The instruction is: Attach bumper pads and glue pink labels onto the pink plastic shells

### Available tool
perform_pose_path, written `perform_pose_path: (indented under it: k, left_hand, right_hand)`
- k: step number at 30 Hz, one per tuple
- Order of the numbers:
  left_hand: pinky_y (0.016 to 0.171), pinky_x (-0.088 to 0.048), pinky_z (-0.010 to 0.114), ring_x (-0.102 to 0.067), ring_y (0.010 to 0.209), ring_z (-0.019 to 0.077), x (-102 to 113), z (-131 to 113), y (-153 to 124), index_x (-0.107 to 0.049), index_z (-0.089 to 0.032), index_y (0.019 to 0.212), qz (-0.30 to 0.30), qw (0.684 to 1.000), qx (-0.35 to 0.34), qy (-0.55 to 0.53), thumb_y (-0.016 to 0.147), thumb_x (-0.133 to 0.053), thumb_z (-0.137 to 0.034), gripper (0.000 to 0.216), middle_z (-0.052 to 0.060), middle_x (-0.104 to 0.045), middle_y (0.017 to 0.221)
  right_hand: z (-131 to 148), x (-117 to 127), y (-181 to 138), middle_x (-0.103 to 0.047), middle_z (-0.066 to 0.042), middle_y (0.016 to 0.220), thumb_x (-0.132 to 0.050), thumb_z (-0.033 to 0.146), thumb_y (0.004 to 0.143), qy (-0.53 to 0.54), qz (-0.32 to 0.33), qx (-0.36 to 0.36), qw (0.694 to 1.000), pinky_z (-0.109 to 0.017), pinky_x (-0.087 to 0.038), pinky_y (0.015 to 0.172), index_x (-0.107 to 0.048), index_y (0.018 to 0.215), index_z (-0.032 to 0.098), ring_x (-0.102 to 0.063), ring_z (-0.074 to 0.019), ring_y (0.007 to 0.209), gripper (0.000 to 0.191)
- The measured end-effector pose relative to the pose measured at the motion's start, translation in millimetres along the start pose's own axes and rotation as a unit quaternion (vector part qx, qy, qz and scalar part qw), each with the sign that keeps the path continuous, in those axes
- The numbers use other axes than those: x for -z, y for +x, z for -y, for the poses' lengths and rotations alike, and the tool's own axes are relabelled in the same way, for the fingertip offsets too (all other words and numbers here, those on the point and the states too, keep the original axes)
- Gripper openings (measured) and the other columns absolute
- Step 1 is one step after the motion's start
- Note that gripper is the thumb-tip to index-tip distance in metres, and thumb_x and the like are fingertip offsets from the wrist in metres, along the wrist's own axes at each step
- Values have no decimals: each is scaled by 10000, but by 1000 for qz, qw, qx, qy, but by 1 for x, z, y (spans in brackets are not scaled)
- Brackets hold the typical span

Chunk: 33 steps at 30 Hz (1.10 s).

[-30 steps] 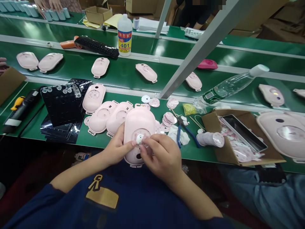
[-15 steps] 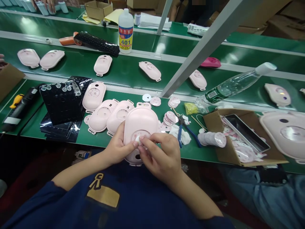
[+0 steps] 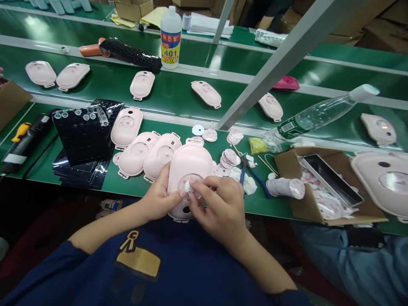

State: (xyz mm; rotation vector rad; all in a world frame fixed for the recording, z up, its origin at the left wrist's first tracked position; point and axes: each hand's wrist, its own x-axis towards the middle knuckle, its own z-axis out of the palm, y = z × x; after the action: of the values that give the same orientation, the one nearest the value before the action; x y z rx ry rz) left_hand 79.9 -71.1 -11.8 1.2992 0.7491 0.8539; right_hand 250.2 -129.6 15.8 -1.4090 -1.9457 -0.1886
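My left hand (image 3: pixel 159 193) grips a pale pink plastic casing (image 3: pixel 189 159) by its left side, thumb near the round recess. Inside that recess is a round patterned disc, partly covered by fingers. My right hand (image 3: pixel 219 204) pinches a small white piece (image 3: pixel 187 187) against the disc; its exact kind is too small to make out. Two more pink casings (image 3: pixel 138 154) lie flat just left of the held one, with another casing (image 3: pixel 126 126) behind them. Round patterned stickers (image 3: pixel 230 158) are piled to the right, near blue-handled pliers (image 3: pixel 259 182).
Black sheets (image 3: pixel 83 138) stand and lie at left, beside a black electric screwdriver (image 3: pixel 27 138). A cardboard box (image 3: pixel 287 170) and a tilted plastic bottle (image 3: pixel 318 112) are at right. A metal post (image 3: pixel 270 63) slants across. Several casings sit on the green conveyor (image 3: pixel 174 95) beyond.
The view has shifted slightly. Both hands stay at the held casing, and the white piece now shows a little more between the right fingertips. Casings on the conveyor sit slightly further right.
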Motion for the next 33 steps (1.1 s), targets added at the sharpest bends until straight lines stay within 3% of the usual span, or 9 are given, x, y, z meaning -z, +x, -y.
perform_pose_path:
  k: [6,9,11,13,15,17,20,23,33]
  left_hand:
    - [1111,-437,436,-534,1285,313,3,0,0,-370,-161,1497,-3,1000,-7,-12,844,-702,-434,781,149,-561,1399]
    - [1096,-461,436,-524,1308,321,6,4,-1,-370,-190,1496,-18,999,-11,-45,839,-719,-416,778,144,-536,1438]
    - [1090,-470,441,-524,1313,323,8,7,-2,-380,-216,1493,-25,998,-25,-55,838,-725,-404,765,134,-531,1450]
    - [1105,-460,449,-519,1321,322,9,7,-2,-397,-235,1488,-27,997,-42,-54,840,-726,-395,744,123,-529,1456]
    - [1124,-445,457,-514,1330,322,9,7,-2,-404,-246,1487,-28,997,-49,-52,846,-723,-393,731,119,-524,1464]
    - [1133,-439,459,-513,1335,319,9,7,-3,-403,-252,1490,-29,997,-51,-52,849,-721,-393,729,117,-521,1468]
    - [1146,-427,456,-502,1348,312,10,8,-3,-401,-258,1489,-30,997,-54,-52,850,-725,-380,727,110,-519,1471]
    - [1151,-422,453,-504,1346,308,11,10,-4,-408,-257,1483,-35,997,-55,-49,847,-729,-370,721,106,-527,1463]
    - [1141,-426,426,-507,1343,293,14,12,-6,-426,-254,1460,-36,997,-56,-45,852,-723,-369,687,98,-520,1473]
  right_hand:
    - [-3,1,2,-583,-38,942,-656,186,873,42,-17,-19,999,-388,-461,781,-612,1112,249,-559,-197,826,252]
    - [-8,-3,-1,-521,-66,1094,-647,242,844,131,-39,-75,988,-418,-508,849,-552,1234,271,-556,-235,992,403]
    - [-11,-10,-4,-464,-98,1310,-617,317,865,234,-5,-137,963,-455,-525,923,-422,1415,298,-532,-267,1161,583]
    - [-11,-18,-9,-352,-105,1523,-553,384,928,355,59,-197,912,-495,-497,1036,-150,1570,333,-474,-274,1329,760]
    - [-10,-26,-13,-240,-80,1641,-501,431,971,437,103,-236,862,-534,-396,1159,64,1597,345,-362,-268,1464,848]
    - [-9,-31,-14,-151,-44,1689,-512,451,970,460,114,-256,843,-560,-265,1235,98,1600,346,-229,-270,1538,884]
    - [-7,-33,-14,-62,-3,1709,-535,411,962,446,112,-265,848,-572,-147,1266,40,1608,359,-154,-276,1560,866]
    - [-7,-32,-12,-58,7,1711,-512,367,971,437,112,-262,853,-563,-105,1273,41,1612,350,-132,-264,1566,847]
    - [-2,-32,-10,-1,9,1716,-458,337,988,396,120,-246,877,-524,-109,1280,109,1610,316,-48,-251,1576,842]
